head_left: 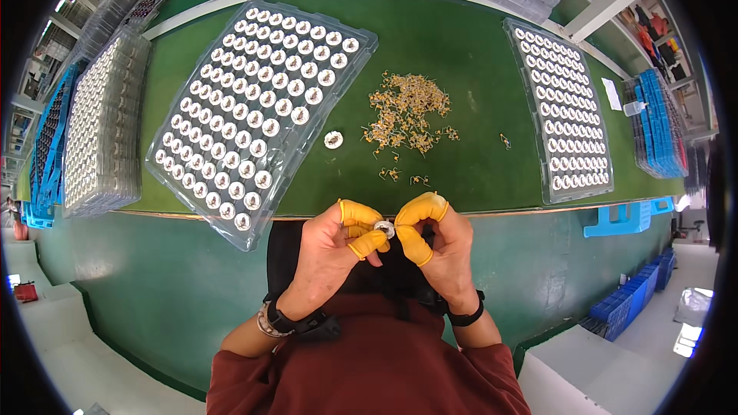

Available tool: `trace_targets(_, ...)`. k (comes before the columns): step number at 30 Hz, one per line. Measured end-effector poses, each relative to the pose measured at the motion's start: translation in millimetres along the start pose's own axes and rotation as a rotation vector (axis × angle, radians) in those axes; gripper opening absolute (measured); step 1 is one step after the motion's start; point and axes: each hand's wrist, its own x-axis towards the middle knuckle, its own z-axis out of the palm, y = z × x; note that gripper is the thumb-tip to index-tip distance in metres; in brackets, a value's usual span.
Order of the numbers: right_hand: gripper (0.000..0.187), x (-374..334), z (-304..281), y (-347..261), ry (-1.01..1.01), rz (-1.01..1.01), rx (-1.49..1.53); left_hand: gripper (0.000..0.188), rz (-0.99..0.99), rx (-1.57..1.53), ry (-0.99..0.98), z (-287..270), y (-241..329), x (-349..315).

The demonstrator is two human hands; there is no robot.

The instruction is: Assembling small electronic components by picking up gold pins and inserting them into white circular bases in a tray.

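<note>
Yellow finger cots cover the fingertips of both my hands, which meet just in front of the table's near edge. Between thumb and finger, my left hand (330,242) grips a small round silvery-white part (385,228). The fingertips of my right hand (438,238) are pinched together against the part's right side; whether they hold a smaller piece there is hidden. Beyond my hands lies a loose pile of small yellow wired components (407,107), with a few strays (392,174) nearer to me. One more round white part (333,140) rests alone left of the pile.
A clear tray (307,134) with rows of round white parts lies tilted at left, overhanging the near edge. Another filled tray (544,177) lies at right. Stacked trays (108,123) stand far left, blue trays (657,123) far right. A blue stool (619,220) is below.
</note>
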Motion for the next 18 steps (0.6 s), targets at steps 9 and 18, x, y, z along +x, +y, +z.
trace_targets(9, 0.013, -0.6, 2.3, 2.8, 0.03, -0.03, -0.072, 0.015, -0.03, -0.027, 0.003, 1.1, 2.3, -1.1)
trace_targets(18, 0.012, -2.7, 3.9, 6.1, 0.033, -0.031, -0.052, 0.016, -0.026, -0.019, 0.013, 1.3, 2.1, -1.9)
